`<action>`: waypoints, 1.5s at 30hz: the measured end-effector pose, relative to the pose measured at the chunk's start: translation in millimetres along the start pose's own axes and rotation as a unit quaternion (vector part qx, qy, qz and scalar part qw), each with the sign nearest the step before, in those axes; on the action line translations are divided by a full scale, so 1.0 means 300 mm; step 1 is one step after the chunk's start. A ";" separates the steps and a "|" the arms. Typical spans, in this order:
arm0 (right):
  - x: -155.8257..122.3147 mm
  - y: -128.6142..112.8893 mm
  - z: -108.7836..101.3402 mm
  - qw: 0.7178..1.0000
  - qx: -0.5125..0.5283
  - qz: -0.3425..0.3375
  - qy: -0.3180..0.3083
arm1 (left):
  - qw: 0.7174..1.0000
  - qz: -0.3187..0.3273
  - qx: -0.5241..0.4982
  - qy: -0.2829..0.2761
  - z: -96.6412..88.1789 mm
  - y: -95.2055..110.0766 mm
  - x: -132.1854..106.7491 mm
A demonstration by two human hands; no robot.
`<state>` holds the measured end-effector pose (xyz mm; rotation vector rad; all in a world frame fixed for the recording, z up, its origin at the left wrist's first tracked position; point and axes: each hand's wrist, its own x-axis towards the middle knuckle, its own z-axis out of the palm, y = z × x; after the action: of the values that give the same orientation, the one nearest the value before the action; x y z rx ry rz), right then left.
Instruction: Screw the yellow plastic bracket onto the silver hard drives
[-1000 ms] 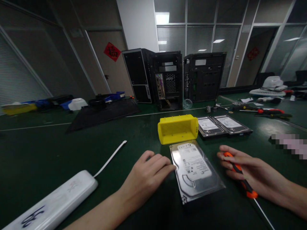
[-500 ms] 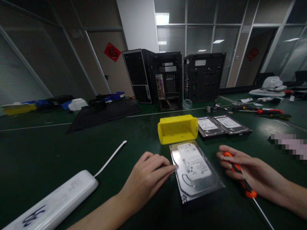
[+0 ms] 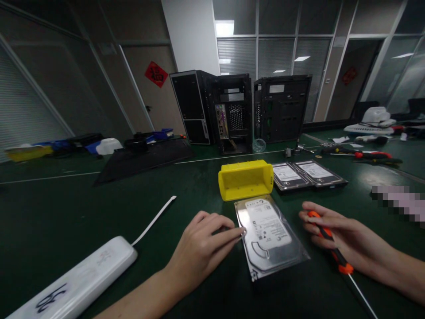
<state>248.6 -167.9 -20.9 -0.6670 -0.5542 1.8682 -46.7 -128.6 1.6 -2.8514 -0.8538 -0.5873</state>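
A silver hard drive (image 3: 265, 235) with a white label lies flat on the green table in front of me. At its left edge, the index finger and thumb of my left hand (image 3: 207, 239) come together in a pinch. Whatever is between those fingertips, if anything, is too small to make out. My right hand (image 3: 352, 235), to the right of the drive, is wrapped round the orange and black handle of a screwdriver (image 3: 345, 268). The shaft points down toward me, away from the drive. Just behind the drive a yellow bin (image 3: 245, 180) lies with its opening facing me.
Two more hard drives (image 3: 307, 175) lie right of the bin. Computer cases (image 3: 282, 108) stand at the back. A white power strip (image 3: 89, 274) with a pale cable is at the front left. Several hand tools (image 3: 365, 153) lie at the far right, and a black panel (image 3: 146, 157) back left.
Both hands keep nearly the same place and grip. The hard drive and the bin have not moved; the view has shifted very slightly.
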 end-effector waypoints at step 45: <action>-0.003 -0.003 0.001 1.000 -0.005 0.008 0.000 | 0.998 0.034 0.045 0.034 -0.007 0.005 -0.013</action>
<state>249.2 -168.5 -19.9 -0.6813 -0.5601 1.8817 -49.5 -132.2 2.1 -2.7507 -0.7497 -0.6176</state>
